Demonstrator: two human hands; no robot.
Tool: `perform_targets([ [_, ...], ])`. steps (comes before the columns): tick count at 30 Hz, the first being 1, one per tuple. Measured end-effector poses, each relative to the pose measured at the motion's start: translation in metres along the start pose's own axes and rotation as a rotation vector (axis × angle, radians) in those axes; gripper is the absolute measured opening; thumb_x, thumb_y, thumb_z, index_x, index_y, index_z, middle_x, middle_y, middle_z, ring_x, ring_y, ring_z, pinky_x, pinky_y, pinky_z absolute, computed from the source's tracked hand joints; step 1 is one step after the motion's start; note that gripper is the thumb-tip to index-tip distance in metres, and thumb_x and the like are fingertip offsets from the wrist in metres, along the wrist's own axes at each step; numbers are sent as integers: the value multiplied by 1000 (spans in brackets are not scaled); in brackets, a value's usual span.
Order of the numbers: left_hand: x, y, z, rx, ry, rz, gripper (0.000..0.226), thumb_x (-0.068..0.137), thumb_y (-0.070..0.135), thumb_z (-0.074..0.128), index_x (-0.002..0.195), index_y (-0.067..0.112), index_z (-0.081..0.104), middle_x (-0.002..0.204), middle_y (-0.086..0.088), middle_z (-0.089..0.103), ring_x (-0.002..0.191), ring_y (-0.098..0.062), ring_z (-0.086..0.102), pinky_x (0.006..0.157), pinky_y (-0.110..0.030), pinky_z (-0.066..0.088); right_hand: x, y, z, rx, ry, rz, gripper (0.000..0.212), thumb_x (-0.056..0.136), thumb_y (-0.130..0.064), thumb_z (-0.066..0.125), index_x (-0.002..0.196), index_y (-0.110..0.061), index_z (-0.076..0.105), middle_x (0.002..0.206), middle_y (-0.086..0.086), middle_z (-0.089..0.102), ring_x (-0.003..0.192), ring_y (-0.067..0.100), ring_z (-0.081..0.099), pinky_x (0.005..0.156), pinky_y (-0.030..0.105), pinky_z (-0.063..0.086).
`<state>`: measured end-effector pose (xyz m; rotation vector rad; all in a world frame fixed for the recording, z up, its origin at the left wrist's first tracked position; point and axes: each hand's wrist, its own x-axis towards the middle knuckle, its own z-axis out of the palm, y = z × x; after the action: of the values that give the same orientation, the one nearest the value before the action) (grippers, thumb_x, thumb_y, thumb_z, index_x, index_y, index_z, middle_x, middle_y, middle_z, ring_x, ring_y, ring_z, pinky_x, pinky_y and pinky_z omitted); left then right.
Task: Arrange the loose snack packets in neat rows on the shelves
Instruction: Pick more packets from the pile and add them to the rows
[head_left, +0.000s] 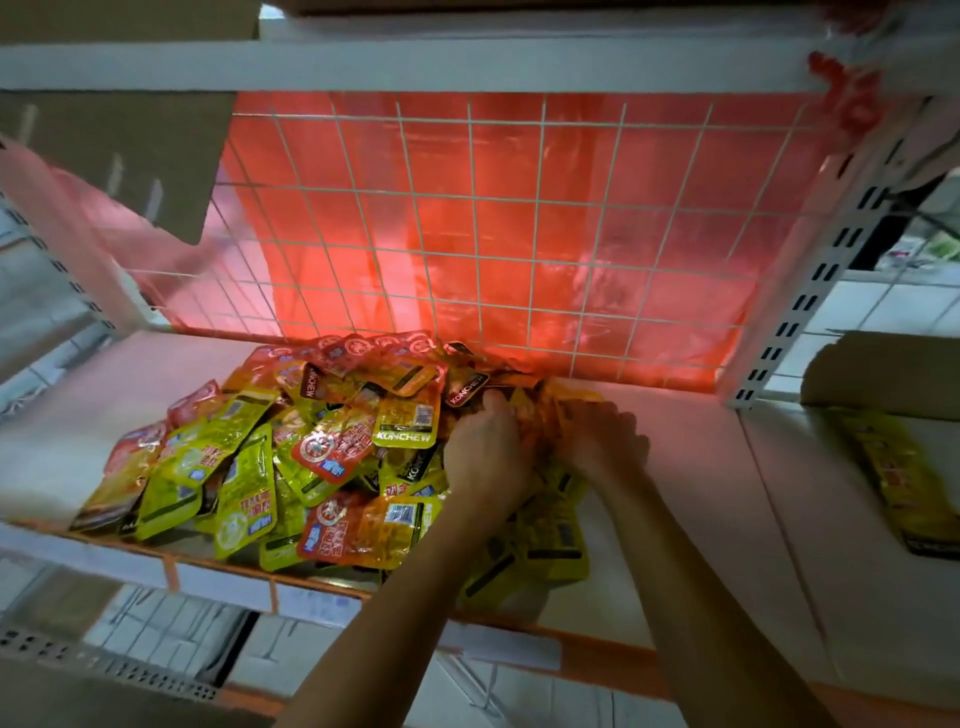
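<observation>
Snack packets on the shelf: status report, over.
Left hand, right hand grip packets at heap's right edge. Packets heaped loose, no rows yet. Nothing blocking shelf.

Head view (the only one), close, forward-down onto the shelf (675, 467).

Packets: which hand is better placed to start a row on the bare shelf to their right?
Probably right: the right hand sits at the packets' right edge, beside bare shelf; the left hand is deeper among them and would cross over.
</observation>
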<state>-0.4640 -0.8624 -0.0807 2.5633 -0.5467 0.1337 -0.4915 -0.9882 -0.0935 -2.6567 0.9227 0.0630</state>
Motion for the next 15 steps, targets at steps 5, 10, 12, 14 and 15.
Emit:
perform_targets([
  [5,-3,18,4,-282,24,48,38,87,28,64,116,11,47,99,-15,68,93,-38,63,67,-34,39,-17,9,-1,63,81,98,38,95,-38,43,128,-19,45,131,11,50,121,34,45,93,44,38],
  [10,-3,29,12,-758,-140,-129,12,84,24,72,92,17,66,84,0,69,76,-19,63,65,-33,50,-31,45,-18,354,193,152,33,93,-41,46,103,-12,58,106,17,65,99,37,60,72,32,39],
  [12,-7,37,15,-981,-212,-232,7,84,18,72,79,21,69,79,-4,69,73,-20,62,66,-38,52,-40,61,-22,552,217,200,25,89,-34,48,91,-14,62,92,14,67,87,34,64,69,32,47],
  [14,-8,44,20,-1062,-243,-273,9,86,16,70,78,19,69,79,-8,68,74,-21,60,67,-38,50,-48,75,-23,735,223,241,20,84,-29,50,81,-15,65,80,8,66,84,32,65,68,34,51],
  [15,-9,49,23,-1091,-255,-286,9,87,15,70,78,18,69,80,-9,67,75,-21,59,68,-38,48,-53,81,-24,827,212,253,20,81,-30,53,79,-16,66,78,6,67,82,32,66,69,38,55],
])
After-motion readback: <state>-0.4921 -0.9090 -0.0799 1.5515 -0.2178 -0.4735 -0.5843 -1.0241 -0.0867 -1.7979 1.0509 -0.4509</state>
